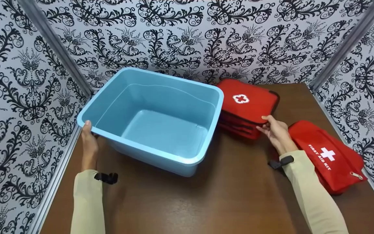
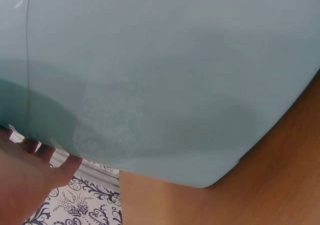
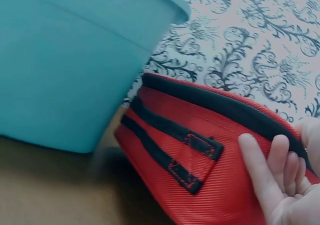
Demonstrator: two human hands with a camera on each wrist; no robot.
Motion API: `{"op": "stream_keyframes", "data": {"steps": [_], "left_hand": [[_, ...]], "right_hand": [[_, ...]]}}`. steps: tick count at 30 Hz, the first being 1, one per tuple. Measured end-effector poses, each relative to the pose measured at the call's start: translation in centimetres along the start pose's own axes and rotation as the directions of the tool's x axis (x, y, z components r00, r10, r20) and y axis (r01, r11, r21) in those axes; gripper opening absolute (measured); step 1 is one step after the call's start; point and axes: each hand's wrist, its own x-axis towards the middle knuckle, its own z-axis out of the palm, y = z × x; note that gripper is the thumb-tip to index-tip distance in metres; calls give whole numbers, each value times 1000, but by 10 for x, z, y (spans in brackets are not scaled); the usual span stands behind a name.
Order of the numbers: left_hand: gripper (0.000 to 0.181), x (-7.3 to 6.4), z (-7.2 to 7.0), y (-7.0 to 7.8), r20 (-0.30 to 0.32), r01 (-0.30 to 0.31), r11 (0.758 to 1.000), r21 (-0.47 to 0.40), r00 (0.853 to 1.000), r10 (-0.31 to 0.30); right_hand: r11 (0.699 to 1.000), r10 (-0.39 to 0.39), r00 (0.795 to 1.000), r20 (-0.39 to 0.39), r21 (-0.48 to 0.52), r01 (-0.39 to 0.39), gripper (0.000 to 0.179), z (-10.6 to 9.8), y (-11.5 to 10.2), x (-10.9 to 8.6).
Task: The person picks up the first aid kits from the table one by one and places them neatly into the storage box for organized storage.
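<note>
My left hand (image 1: pixel 90 139) grips the near left corner of a light blue plastic tub (image 1: pixel 167 128), thumb over the rim and fingers beneath it outside. Nothing lies in the tub, which stands tilted on the table. In the left wrist view its smooth wall (image 2: pixel 165 85) fills most of the picture. At the tub's right, my right hand (image 1: pixel 276 131) pinches the near right corner of a red zippered case (image 1: pixel 252 99) with a white cross emblem. Black trim and two black straps (image 3: pixel 175 140) show on the case's side in the right wrist view, fingers against the red fabric.
A red first aid kit pouch (image 1: pixel 326 159) with a white cross and a zip pull lies at the right, beside my right forearm. Patterned walls (image 1: pixel 180 42) close in the brown wooden table (image 1: pixel 187 208) at the back and both sides.
</note>
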Motion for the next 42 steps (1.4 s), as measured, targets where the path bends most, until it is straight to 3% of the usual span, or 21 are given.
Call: {"op": "stream_keyframes", "data": {"steps": [6,13,25,33,42], "left_hand": [[66,0,1,-1,3,6,1000,-31,1000,-5],[60,0,4,-2,-31,-31,998,-55,999,29],[64,1,2,-3,-14,-17,999,-34,1000,16],[60,0,1,-2,-19,-35,999,-26,999,34],[64,-1,1,-2,-8,-3,1000,10,1000,4]], "right_hand": [[988,-17,1000,-7,151,18,36,-1,0,-14],[975,-119,993,-5,186,118,34,5,-15,-37],[949,-124,992,7,293,117,32,1,-43,-73],[931,-129,989,71,353,96,22,7,-65,-96],[904,-147,981,123,419,83,12,10,-81,-111]]}}
